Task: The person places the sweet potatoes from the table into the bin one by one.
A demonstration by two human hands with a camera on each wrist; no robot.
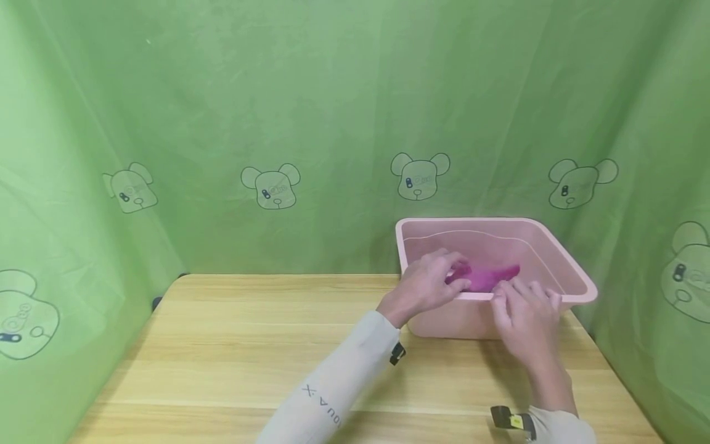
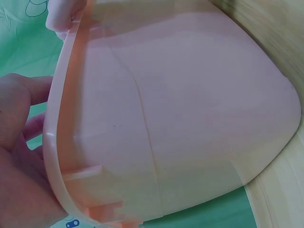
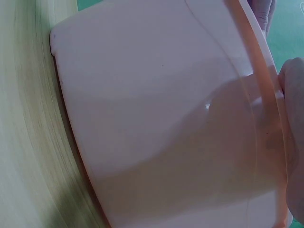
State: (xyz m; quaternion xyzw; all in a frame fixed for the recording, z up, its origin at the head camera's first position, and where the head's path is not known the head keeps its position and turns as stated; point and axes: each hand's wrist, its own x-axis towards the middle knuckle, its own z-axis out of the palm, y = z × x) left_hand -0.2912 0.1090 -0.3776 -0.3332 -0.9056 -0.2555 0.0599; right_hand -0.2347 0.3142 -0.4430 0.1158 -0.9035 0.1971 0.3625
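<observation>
A pink plastic tub [image 1: 455,317] stands at the right of the table, and a blurred, soft-looking magenta piece [image 1: 485,279] shows inside it, just behind the near rim. Over that rim reaches my left hand [image 1: 424,283], with the magenta piece between its fingers and thumb. My right hand [image 1: 527,314] lies across the near rim farther right, knuckles up, beside the magenta piece; its fingertips are hidden inside. Both wrist views are filled mostly by the tub's outer wall [image 2: 199,104], with the left hand [image 2: 19,142] and right hand [image 3: 295,133] at the rim.
The tub rests on a light wood-grain table [image 1: 266,345], near its back and right edges. A green curtain [image 1: 333,92] printed with bear heads surrounds the table at the back and sides.
</observation>
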